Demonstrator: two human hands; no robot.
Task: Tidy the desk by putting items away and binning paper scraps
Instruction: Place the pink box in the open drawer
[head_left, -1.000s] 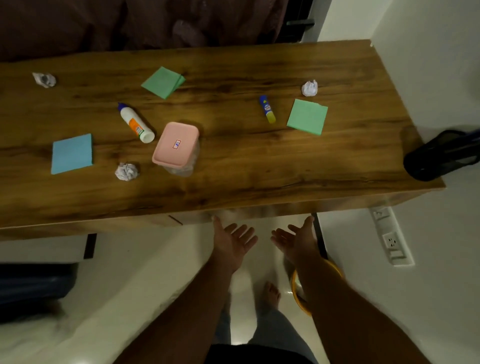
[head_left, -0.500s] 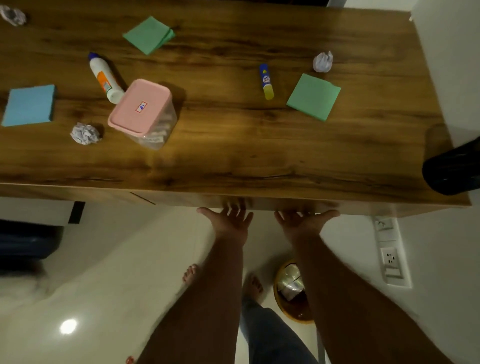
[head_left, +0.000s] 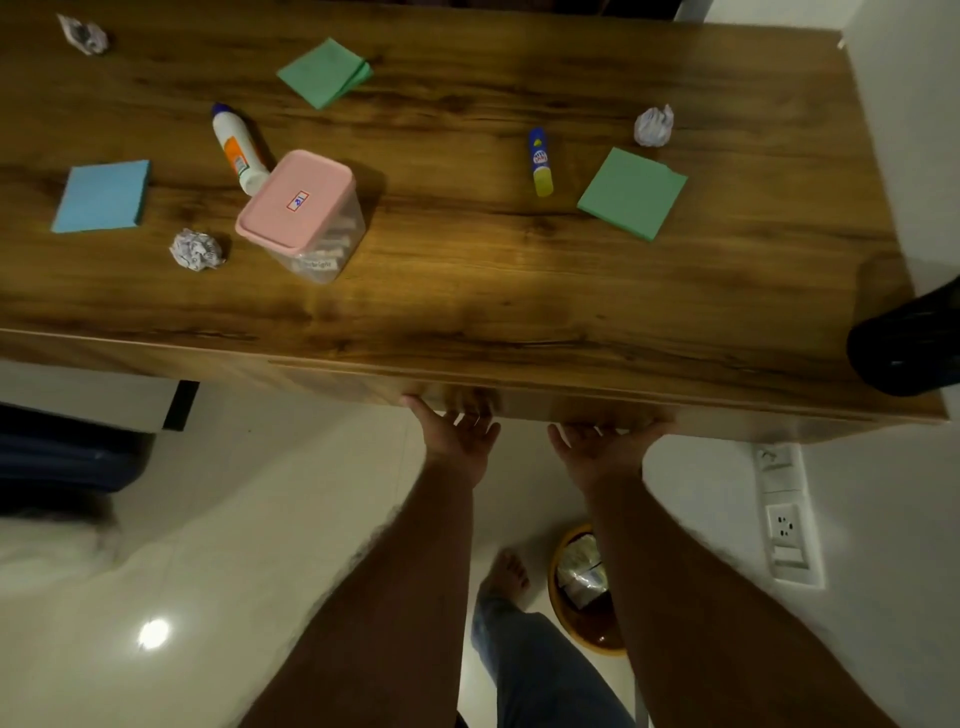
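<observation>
We see our left hand (head_left: 457, 434) and right hand (head_left: 605, 449), palms up and fingers relaxed, touching the desk (head_left: 519, 312) front at lower centre; paper balls (head_left: 197, 249) lie upper left, the bin (head_left: 582, 587) sits below

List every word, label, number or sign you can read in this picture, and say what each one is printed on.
"bright": the legible end of a white label inside the clear container; its start is unreadable.
Red-bordered sticker on the pink lid: a blue mark, too small to read.
Glue stick: a round logo, blurred.
Glue bottle: orange label, print too small to read.
Crumpled paper scrap: dark print, illegible.
</observation>
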